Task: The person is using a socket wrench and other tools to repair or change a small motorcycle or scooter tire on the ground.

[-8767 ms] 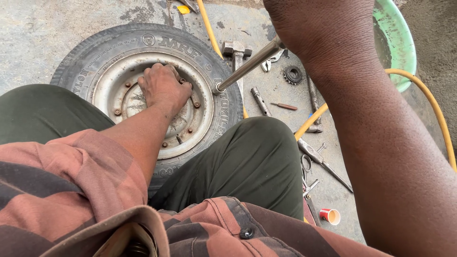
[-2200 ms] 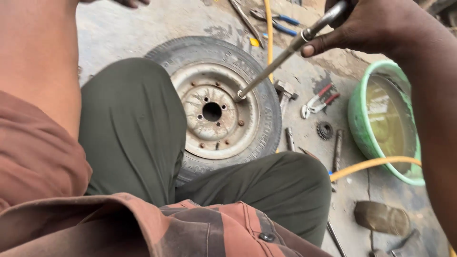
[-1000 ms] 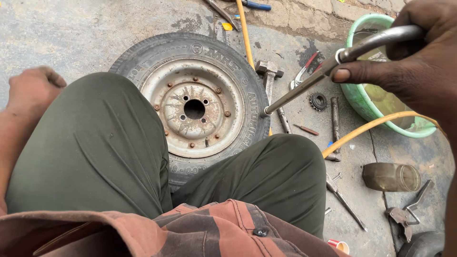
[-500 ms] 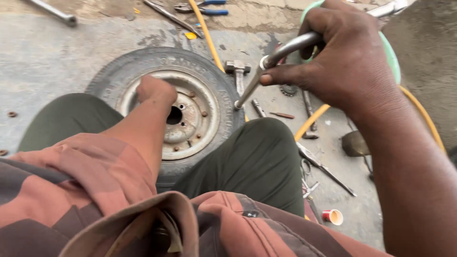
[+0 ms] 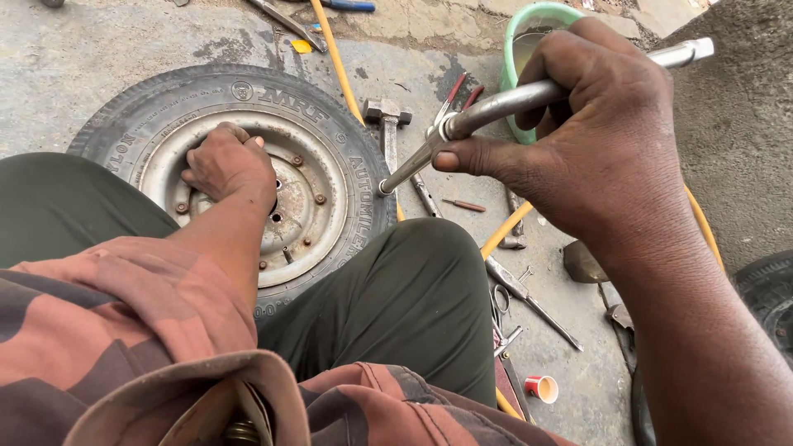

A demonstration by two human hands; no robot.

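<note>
A small tyre (image 5: 347,132) on a rusty steel rim (image 5: 318,206) lies flat on the concrete between my legs in green trousers. My left hand (image 5: 227,165) rests on the rim near its hub, fingers curled over the metal. My right hand (image 5: 578,132) is raised above the tyre's right side and grips a long steel bar (image 5: 487,107). The bar slants down to the left, and its tip sits at the tyre's right sidewall.
A hammer (image 5: 384,116) lies just right of the tyre, with pliers, bolts and other small tools beside it. A yellow hose (image 5: 339,58) crosses the floor. A green basin (image 5: 524,33) stands behind my right hand. A small red cup (image 5: 541,388) sits bottom right, another tyre (image 5: 768,297) at the right edge.
My left hand has come off my knee onto the rim's hub. My right hand with the bar has drawn closer and lower, its tip staying near the tyre's right side.
</note>
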